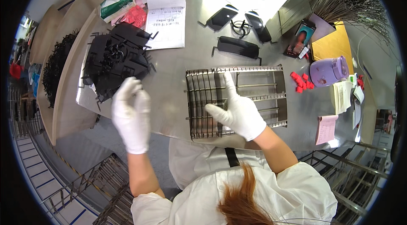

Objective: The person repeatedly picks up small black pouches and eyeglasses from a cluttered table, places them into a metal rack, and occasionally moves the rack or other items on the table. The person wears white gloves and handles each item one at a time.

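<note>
Both my hands wear white gloves. My left hand (132, 117) is raised at the near edge of a pile of black flat parts with bent wire ends (116, 61). Its fingers are loosely curled with a gap beside the thumb, and nothing shows in them. My right hand (241, 117) lies over a metal wire rack (258, 85), index finger stretched to the far rail and thumb spread to the left; its other fingers are partly hidden. Several thin wire rods (201, 110) cross the left part of the rack, and a dark strip runs beside them.
Beyond the rack lie loose black parts (238, 47) and black rings (241, 29). On the right are small red pieces (302, 81), a purple jar (328, 72) and a pink notepad (327, 129). A written notebook (165, 25) and tissues (116, 5) lie far left; wires (339, 0) stand far right.
</note>
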`<action>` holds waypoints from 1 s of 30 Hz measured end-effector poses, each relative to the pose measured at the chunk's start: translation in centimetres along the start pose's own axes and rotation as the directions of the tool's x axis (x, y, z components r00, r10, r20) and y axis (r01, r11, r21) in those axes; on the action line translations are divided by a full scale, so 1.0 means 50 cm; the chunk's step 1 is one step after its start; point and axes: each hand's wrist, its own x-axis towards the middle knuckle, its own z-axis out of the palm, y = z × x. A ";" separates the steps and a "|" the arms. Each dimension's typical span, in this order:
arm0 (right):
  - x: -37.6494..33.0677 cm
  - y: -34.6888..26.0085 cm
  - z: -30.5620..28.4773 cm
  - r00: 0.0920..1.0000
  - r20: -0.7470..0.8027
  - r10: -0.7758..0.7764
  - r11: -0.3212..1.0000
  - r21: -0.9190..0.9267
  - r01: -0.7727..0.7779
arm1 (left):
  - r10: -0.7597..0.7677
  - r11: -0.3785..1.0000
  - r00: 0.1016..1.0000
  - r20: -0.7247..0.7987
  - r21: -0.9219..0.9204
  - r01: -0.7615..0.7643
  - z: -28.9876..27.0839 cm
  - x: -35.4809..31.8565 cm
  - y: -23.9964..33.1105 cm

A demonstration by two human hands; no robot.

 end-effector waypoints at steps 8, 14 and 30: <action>0.147 0.054 -0.105 0.878 -0.472 -0.078 0.977 0.138 0.160 | 0.528 0.597 0.563 0.636 0.193 -0.779 0.162 -0.009 0.093; 0.473 0.242 -0.159 0.976 -0.184 0.121 0.785 0.619 0.019 | 0.295 0.708 0.812 0.504 0.455 -0.540 0.089 0.028 0.055; -0.022 -0.097 -0.202 0.593 -0.458 -0.662 0.603 0.144 0.784 | -0.006 0.161 0.852 0.523 -0.841 0.517 0.139 -0.065 0.177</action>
